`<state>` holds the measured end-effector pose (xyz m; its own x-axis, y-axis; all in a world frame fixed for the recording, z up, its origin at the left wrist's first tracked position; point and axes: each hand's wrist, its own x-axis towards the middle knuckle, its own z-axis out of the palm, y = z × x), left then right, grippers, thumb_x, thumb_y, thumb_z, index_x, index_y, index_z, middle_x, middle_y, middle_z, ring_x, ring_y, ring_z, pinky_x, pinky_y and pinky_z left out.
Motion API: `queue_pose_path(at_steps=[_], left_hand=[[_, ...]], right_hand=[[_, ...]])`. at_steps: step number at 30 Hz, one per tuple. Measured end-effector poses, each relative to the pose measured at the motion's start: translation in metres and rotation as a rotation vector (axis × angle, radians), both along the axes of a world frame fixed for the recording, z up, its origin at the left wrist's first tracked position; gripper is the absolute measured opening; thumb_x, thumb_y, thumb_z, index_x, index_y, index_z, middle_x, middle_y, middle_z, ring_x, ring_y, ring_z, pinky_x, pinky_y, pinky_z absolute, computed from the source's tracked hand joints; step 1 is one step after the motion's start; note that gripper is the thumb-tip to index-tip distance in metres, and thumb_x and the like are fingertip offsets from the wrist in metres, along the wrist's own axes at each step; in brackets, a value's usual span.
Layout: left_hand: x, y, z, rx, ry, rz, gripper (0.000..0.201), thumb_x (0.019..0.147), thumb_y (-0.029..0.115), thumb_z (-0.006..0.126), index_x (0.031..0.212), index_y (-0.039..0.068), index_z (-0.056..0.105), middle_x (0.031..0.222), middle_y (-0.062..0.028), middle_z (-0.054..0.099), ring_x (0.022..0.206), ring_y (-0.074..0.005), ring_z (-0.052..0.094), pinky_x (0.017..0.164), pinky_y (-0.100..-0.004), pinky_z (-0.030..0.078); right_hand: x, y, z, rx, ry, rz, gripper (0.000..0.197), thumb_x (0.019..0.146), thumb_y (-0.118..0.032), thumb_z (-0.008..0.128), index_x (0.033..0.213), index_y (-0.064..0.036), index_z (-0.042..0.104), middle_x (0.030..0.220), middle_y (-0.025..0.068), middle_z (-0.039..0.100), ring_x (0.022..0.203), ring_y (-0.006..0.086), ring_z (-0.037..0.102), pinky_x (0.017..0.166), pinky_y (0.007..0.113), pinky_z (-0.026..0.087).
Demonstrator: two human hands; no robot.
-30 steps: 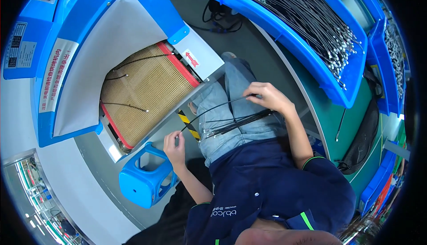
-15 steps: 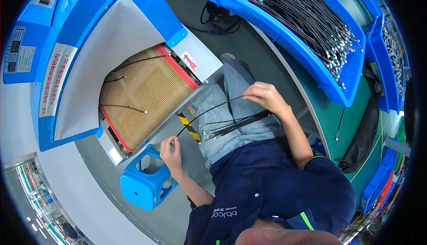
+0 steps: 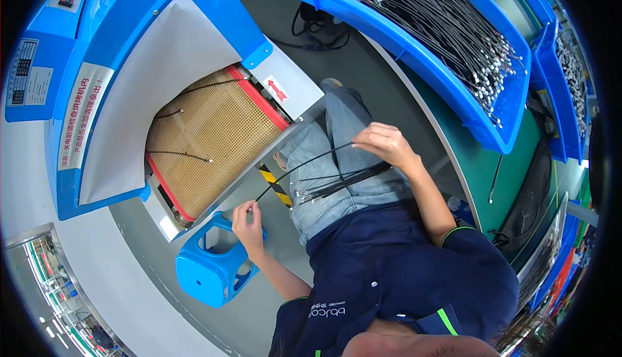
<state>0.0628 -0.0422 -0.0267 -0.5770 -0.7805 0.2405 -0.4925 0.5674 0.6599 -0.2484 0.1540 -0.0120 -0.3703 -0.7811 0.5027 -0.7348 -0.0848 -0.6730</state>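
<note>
One thin black cable (image 3: pixel 312 159) stretches between my two hands above my lap, slightly bowed. My left hand (image 3: pixel 247 226) pinches its lower left end, over the blue stool. At the upper right end, my right hand (image 3: pixel 385 144) grips it between thumb and fingers; the fingers hide that tip. Under the right wrist, a loose bunch of similar black cables (image 3: pixel 346 183) lies across my thighs, its metal ends pointing left. Several more cables, one of them a short cable (image 3: pixel 188 156), rest apart on the tan mesh conveyor belt (image 3: pixel 223 143) left of my knees.
A blue machine hood (image 3: pixel 129 39) with a pale curtain (image 3: pixel 175 39) covers the belt's far part. The blue stool (image 3: pixel 201 276) stands beside my left forearm. On the green table (image 3: pixel 447 114) to the right sits a blue bin (image 3: pixel 395 39) heaped with cables, near a black mesh bag (image 3: pixel 528 205).
The cables on the belt have shifted slightly toward the curtain. A dark, shiny bundle has come into view at the right edge. Both hands keep nearly the same place.
</note>
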Motion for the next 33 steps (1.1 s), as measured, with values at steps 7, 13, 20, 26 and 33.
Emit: queue_pose_path(at_steps=[7,13,20,26,33], left_hand=[[0.003,0.0,0.001,-0.006,-0.002,0.002,0.012,0.078,-0.003,0.068,0.09,0.001,0.064,0.084,-0.0088,0.065,0.076,-0.0215,0.061,0.069,-0.0304,0.049],[0.006,-0.001,0.001,-0.003,-0.006,0.004,0.012,0.079,-0.003,0.068,0.089,0.001,0.064,0.084,-0.0089,0.065,0.076,-0.0219,0.062,0.069,-0.0304,0.049],[0.008,-0.003,0.002,0.0,-0.005,0.005,0.012,0.079,-0.003,0.068,0.09,0.001,0.064,0.085,-0.0087,0.065,0.076,-0.0214,0.062,0.068,-0.0296,0.049],[0.009,-0.006,0.001,-0.013,-0.009,0.008,0.012,0.078,-0.003,0.068,0.089,0.001,0.064,0.084,-0.0089,0.064,0.076,-0.022,0.061,0.068,-0.0308,0.048],[0.007,-0.017,0.0,-0.026,-0.017,0.009,0.011,0.078,-0.002,0.068,0.088,0.001,0.063,0.083,-0.009,0.064,0.075,-0.0226,0.06,0.068,-0.0317,0.048]], right_hand=[[0.001,0.002,-0.001,0.086,-0.013,0.01,0.009,0.077,-0.008,0.073,0.085,-0.0039,0.069,0.078,0.0058,0.066,0.072,0.0213,0.063,0.064,0.032,0.052],[0.001,0.005,-0.005,0.179,-0.143,0.05,0.011,0.08,-0.013,0.071,0.085,-0.0038,0.069,0.077,0.0069,0.064,0.07,0.0227,0.062,0.064,0.033,0.051],[0.001,0.006,-0.004,0.182,-0.167,0.086,0.012,0.081,-0.015,0.071,0.084,-0.0033,0.067,0.071,0.0077,0.059,0.066,0.0232,0.059,0.061,0.034,0.048],[0.002,0.004,-0.004,0.154,-0.151,0.09,0.013,0.081,-0.015,0.071,0.084,-0.0028,0.067,0.074,0.0083,0.061,0.067,0.0235,0.06,0.061,0.034,0.049],[0.005,0.0,-0.006,0.171,-0.117,0.095,0.011,0.08,-0.012,0.071,0.082,-0.0033,0.065,0.073,0.008,0.062,0.066,0.0235,0.061,0.059,0.033,0.049]])
